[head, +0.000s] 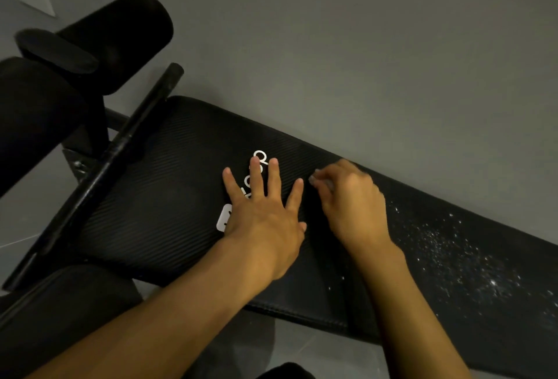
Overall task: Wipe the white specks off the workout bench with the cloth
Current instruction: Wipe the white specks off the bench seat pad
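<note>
The black ribbed workout bench [169, 197] runs from the left to the lower right. White specks [453, 255] are scattered over its right part. My left hand [262, 212] lies flat with spread fingers on the bench's white logo [260, 157]. Just to its right, my right hand [350, 203] has curled fingers that pinch a small greyish bit of what looks like a dark cloth [320, 182]. A smooth dark band [347, 282] runs from under that hand to the bench's near edge; whether it is cloth or a seam is unclear.
A grey wall [362, 46] stands right behind the bench. A black bar [120, 149] crosses the bench's left end, with black foam rollers [120, 40] above it. Grey floor [302, 348] shows below the bench's near edge.
</note>
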The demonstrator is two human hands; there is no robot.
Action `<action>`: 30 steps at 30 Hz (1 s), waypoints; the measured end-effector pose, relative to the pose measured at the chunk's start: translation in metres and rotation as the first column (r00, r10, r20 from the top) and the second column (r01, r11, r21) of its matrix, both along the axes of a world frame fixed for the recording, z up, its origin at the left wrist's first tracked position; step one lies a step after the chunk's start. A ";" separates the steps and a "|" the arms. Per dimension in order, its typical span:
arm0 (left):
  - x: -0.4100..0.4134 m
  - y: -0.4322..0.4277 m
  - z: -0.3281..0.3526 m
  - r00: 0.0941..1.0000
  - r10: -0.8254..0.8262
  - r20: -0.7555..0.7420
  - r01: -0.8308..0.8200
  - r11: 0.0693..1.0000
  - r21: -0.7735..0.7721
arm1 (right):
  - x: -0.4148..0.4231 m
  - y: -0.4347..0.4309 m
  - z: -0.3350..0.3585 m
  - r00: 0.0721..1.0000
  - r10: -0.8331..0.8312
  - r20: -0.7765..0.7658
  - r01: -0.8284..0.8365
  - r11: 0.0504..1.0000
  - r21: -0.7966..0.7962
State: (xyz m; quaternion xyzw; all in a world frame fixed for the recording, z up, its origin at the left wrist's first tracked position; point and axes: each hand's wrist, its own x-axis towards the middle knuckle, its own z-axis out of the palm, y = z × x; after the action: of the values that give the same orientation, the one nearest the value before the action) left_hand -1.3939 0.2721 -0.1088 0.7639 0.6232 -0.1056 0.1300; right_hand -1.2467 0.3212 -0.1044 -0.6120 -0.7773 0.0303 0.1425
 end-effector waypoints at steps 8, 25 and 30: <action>-0.006 0.002 0.001 1.000 -0.029 0.012 0.029 1.000 -0.002 | 0.031 -0.152 -0.004 0.976 0.007 -0.216 -0.031 0.994 -0.107; 0.005 -0.006 -0.003 1.000 -0.019 0.015 0.019 1.000 0.012 | 0.051 -0.133 -0.003 0.987 -0.138 -0.083 0.137 0.990 -0.011; 0.008 -0.009 -0.004 1.000 -0.019 0.002 0.019 1.000 0.024 | 0.047 -0.144 -0.011 0.979 -0.104 -0.173 0.102 0.995 -0.020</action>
State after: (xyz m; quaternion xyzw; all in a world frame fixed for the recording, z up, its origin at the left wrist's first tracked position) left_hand -1.3864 0.2636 -0.1125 0.7714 0.6169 -0.0985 0.1208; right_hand -1.1995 0.1774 -0.1152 -0.6473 -0.7290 0.0805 0.2077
